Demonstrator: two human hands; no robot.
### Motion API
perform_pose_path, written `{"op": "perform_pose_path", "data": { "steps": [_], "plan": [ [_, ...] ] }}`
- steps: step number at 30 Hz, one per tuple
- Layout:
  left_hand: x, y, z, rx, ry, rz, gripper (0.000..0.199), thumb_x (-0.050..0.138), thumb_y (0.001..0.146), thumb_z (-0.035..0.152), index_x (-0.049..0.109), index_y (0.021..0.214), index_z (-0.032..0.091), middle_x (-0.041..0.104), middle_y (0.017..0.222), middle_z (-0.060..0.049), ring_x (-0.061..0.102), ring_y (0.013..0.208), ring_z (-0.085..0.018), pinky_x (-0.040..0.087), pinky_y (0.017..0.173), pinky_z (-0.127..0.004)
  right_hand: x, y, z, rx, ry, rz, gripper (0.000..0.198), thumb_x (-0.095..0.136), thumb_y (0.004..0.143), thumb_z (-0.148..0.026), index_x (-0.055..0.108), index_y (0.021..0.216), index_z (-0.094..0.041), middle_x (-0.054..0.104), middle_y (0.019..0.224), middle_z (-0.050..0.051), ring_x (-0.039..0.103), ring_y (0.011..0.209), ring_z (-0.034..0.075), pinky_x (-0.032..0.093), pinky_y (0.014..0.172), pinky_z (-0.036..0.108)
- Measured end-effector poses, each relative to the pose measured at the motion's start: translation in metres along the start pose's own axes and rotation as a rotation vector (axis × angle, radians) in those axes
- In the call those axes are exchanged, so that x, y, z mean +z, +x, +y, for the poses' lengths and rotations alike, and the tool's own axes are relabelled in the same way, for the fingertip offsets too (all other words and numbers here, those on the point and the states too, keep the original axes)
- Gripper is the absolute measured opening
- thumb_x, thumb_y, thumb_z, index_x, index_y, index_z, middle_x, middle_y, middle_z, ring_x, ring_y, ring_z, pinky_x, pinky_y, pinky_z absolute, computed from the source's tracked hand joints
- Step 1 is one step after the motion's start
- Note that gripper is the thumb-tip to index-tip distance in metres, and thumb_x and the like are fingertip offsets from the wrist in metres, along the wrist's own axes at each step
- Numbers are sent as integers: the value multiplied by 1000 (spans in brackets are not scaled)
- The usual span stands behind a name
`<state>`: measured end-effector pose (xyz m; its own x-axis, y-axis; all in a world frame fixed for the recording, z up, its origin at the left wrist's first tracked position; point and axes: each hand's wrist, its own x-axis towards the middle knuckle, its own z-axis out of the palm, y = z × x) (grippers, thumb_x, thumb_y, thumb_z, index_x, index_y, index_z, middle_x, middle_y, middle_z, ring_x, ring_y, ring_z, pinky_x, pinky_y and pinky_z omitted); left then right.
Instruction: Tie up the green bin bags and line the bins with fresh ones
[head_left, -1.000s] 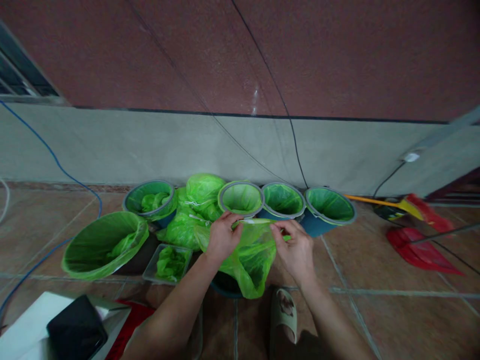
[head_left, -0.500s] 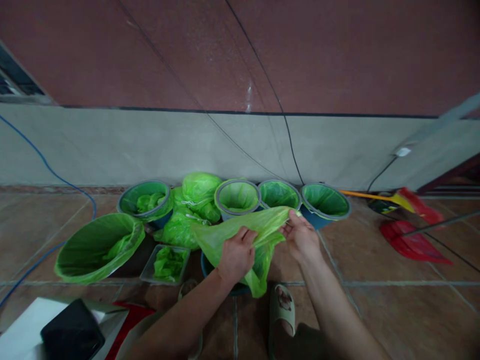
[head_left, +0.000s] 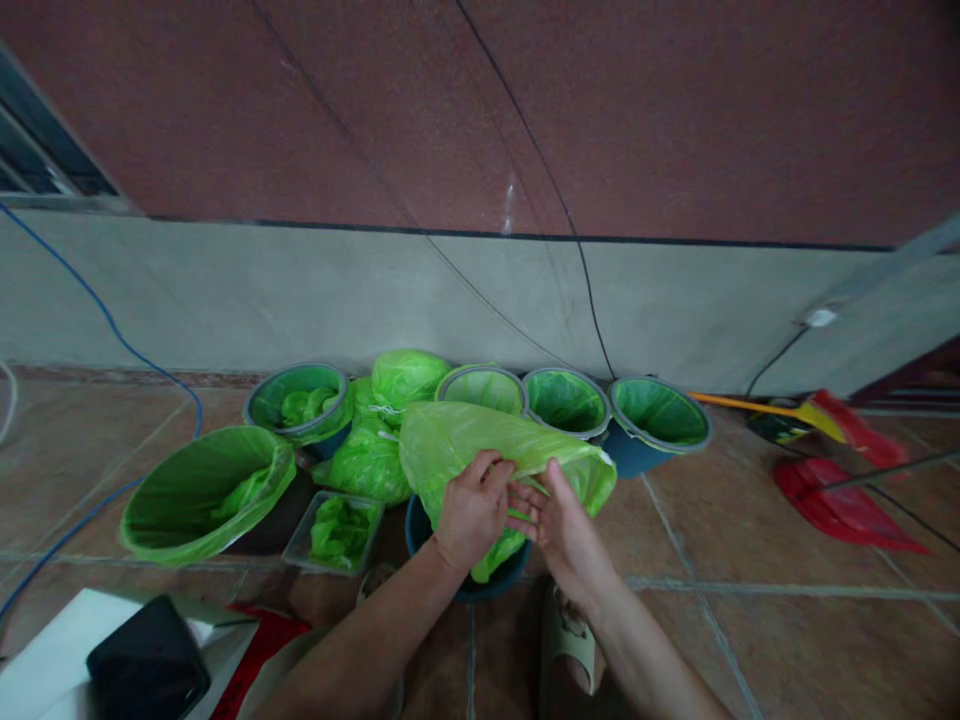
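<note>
A light green plastic bin liner (head_left: 480, 430) spreads out in front of me, above a dark blue bin (head_left: 491, 592) on the floor. My left hand (head_left: 474, 508) is closed on the near edge of the liner. Beside it, my right hand (head_left: 559, 530) has its fingers apart and its thumb raised against the liner's edge. One corner of the liner hangs down into the bin's mouth, and the liner and my hands hide most of the bin.
Lined bins (head_left: 661, 455) stand along the wall, with knotted green bags (head_left: 371, 460) among them. A larger lined bin (head_left: 202, 495) and a clear tub (head_left: 295, 548) are on the left. Red dustpan (head_left: 840, 505) at right; black object (head_left: 148, 655) at lower left.
My right hand has let go of the liner's far right corner and moved left and down, closer to my left hand. The liner now lies wider, its right end drooping.
</note>
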<state>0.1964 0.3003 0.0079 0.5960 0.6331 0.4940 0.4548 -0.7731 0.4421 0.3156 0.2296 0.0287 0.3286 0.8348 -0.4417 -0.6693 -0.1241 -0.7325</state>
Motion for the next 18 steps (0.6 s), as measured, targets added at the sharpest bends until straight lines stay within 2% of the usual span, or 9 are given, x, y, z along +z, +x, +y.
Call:
{"op": "perform_pose_path", "data": {
  "steps": [3, 6, 10, 13, 15, 18],
  "plan": [
    [1, -2, 5, 76, 38, -51, 24, 46, 87, 9, 63, 101, 18, 63, 106, -7, 64, 90, -17, 57, 79, -30, 9, -1, 19, -58, 3, 21, 37, 80, 65, -49, 65, 82, -19, 70, 76, 1, 62, 68, 13, 50, 60, 23],
    [2, -4, 7, 108, 42, -49, 28, 46, 87, 8, 62, 108, 19, 63, 109, -7, 63, 97, -18, 56, 85, -31, -1, 12, 14, -110, 45, 129, 32, 85, 60, -39, 61, 69, -18, 67, 65, -1, 59, 58, 11, 50, 57, 22],
    [2, -3, 2, 88, 37, 11, 32, 45, 86, 7, 60, 111, 19, 63, 110, -7, 63, 100, -17, 55, 90, -31, -23, 27, -13, -162, 90, 185, 27, 80, 68, -36, 60, 72, -18, 64, 59, -2, 60, 54, 11, 52, 55, 22],
    [1, -1, -1, 42, -3, 49, 32, 47, 84, 7, 61, 110, 19, 63, 109, -7, 63, 99, -17, 55, 90, -30, -29, 27, -28, -209, 163, 246, 24, 72, 76, -40, 58, 74, -20, 65, 61, -3, 61, 56, 10, 53, 59, 22],
    [1, 1, 0, 0, -24, 40, 30, 48, 83, 7, 61, 108, 19, 63, 107, -7, 63, 95, -17, 56, 86, -30, -24, 21, -27, -178, 171, 207, 30, 68, 79, -49, 59, 77, -21, 68, 67, -1, 63, 61, 12, 54, 61, 24],
    [4, 0, 5, -54, -42, -32, 26, 47, 84, 9, 61, 104, 18, 63, 101, -6, 64, 89, -17, 56, 79, -30, -11, 12, -10, -83, 40, 30, 38, 67, 76, -57, 64, 84, -21, 71, 78, 3, 66, 70, 16, 54, 63, 26]
  ]
}}
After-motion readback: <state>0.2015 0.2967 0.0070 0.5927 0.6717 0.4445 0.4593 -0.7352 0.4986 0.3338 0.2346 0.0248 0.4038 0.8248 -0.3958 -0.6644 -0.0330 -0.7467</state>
